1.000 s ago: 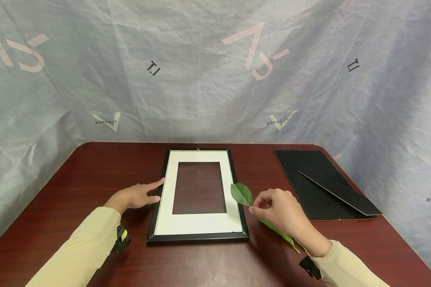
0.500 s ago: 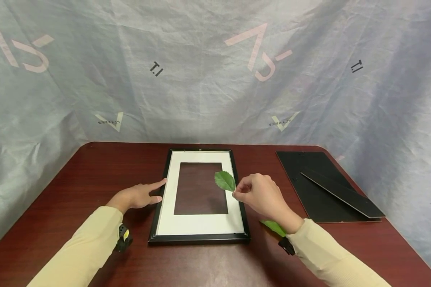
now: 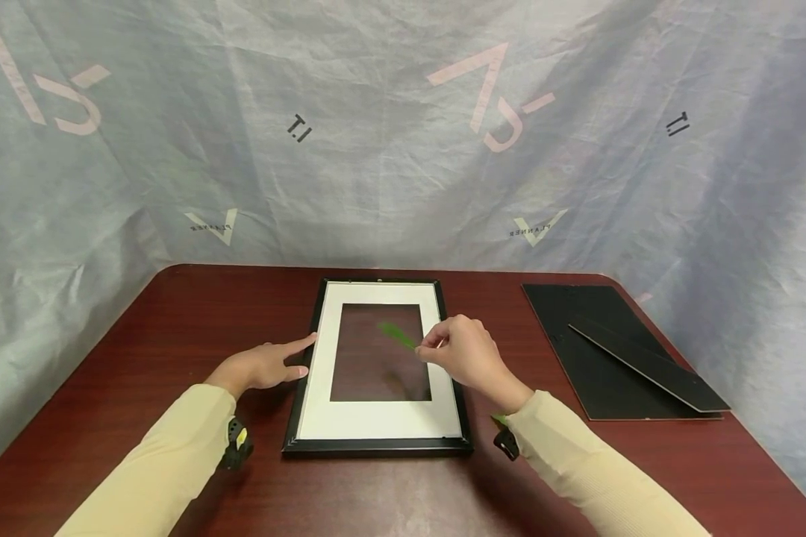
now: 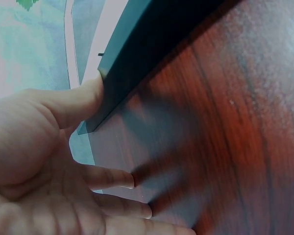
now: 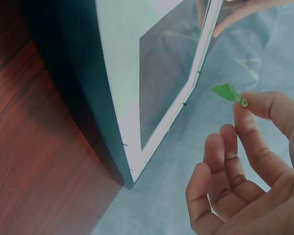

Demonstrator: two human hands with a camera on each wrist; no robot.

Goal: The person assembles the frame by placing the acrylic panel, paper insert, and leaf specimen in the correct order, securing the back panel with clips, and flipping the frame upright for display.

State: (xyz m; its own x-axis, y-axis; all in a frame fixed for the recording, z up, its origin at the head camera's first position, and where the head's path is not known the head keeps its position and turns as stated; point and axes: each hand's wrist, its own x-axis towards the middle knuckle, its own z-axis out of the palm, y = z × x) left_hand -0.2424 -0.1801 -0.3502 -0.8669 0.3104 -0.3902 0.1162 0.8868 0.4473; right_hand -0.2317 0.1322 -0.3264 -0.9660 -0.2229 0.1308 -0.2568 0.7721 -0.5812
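My right hand pinches the short stem of a green leaf between thumb and index finger. The leaf hangs above the window of a white mat inside a black picture frame. In the right wrist view, the leaf shows its cut stem end, with the other fingers loosely bent below. On the frame's left side lies my left hand, index finger and thumb extended against the edge. The left wrist view shows that thumb touching the black rim, other fingertips near the tabletop.
A second leaf lies on the table, mostly hidden beneath my right wrist. A black backing board rests at the right, with a narrower-looking black panel propped on it at a slant. Grey fabric hangs behind the reddish-brown table.
My right hand has moved left and away from me, carrying the leaf from the frame's right edge to above the window. The leaf now appears more edge-on. My left hand stays in place.
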